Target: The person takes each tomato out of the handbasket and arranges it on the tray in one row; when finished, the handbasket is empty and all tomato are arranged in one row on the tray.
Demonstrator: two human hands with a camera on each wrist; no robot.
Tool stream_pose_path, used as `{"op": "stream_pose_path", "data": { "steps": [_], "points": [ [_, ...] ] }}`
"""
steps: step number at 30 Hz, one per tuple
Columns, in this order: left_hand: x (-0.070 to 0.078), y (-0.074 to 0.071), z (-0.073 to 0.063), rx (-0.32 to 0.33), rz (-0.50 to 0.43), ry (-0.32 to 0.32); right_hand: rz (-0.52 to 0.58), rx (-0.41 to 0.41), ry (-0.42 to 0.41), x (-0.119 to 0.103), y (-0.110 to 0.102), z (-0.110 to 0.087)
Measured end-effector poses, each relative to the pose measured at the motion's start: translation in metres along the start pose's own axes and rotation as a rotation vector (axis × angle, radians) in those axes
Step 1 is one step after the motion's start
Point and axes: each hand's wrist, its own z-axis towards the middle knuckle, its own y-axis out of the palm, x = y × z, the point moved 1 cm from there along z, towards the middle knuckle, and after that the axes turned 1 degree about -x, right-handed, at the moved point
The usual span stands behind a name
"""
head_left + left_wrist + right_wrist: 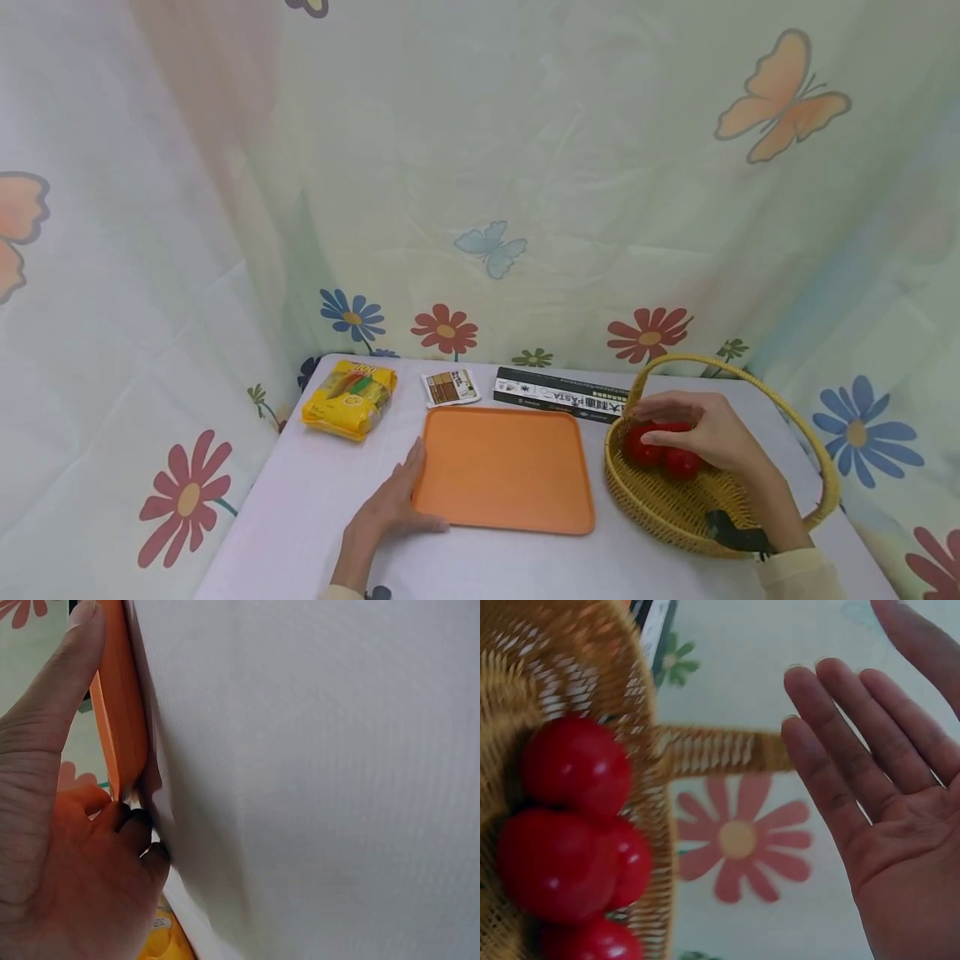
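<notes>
Early stage, by the look: your right hand is at the reach, fingers loose, grasping nothing, over the red tomatoes. Those sit toward 10 o'clock inside the wicker basket, at the tray's 3 o'clock. Grasp and lift not done; no tomatoes on the orange tray. Your left hand grips the tray's 8 o'clock corner. Pasta box at 1, untouched.

Right hand: palm exposed, 4 fingers extended, thumb spread. Beside it I count 4 glossy red round items clustered in a wicker basket. Basket handle meets the fingertips in view; contact undetermined. Cloth behind: 1 red printed flower.
</notes>
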Motion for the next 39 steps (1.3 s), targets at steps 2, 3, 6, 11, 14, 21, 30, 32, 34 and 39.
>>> {"op": "stream_pose_path", "data": {
  "steps": [2, 3, 6, 11, 14, 21, 30, 32, 34, 39],
  "points": [
    [-0.001, -0.001, 0.001, 0.004, -0.003, -0.005, 0.040, -0.017, 0.026, 0.015, -0.004, 0.003],
    [-0.001, 0.000, 0.001, 0.006, -0.005, -0.008, 0.059, -0.027, 0.037, 0.022, -0.005, 0.004],
    [-0.002, 0.000, 0.001, 0.007, -0.013, -0.011, 0.111, -0.067, 0.080, 0.042, -0.005, 0.006],
    [-0.002, -0.001, 0.001, 0.005, -0.026, -0.019, 0.169, -0.086, 0.127, 0.068, -0.001, 0.006],
    [-0.004, -0.001, 0.002, 0.001, -0.032, -0.020, 0.187, -0.081, 0.129, 0.080, 0.002, 0.005],
    [-0.010, -0.002, 0.005, -0.024, -0.016, -0.025, 0.112, -0.125, 0.177, 0.094, 0.009, 0.006],
    [-0.006, -0.005, 0.003, -0.026, -0.014, -0.042, 0.014, -0.198, 0.197, 0.101, 0.018, 0.008],
    [-0.004, -0.005, 0.003, -0.019, -0.009, -0.040, -0.002, -0.204, 0.197, 0.100, 0.019, 0.009],
    [-0.003, -0.005, 0.002, -0.014, -0.005, -0.036, -0.020, -0.205, 0.198, 0.099, 0.019, 0.009],
    [-0.003, -0.006, 0.004, -0.013, 0.001, -0.041, -0.055, -0.197, 0.189, 0.096, 0.022, 0.012]
  ]
}}
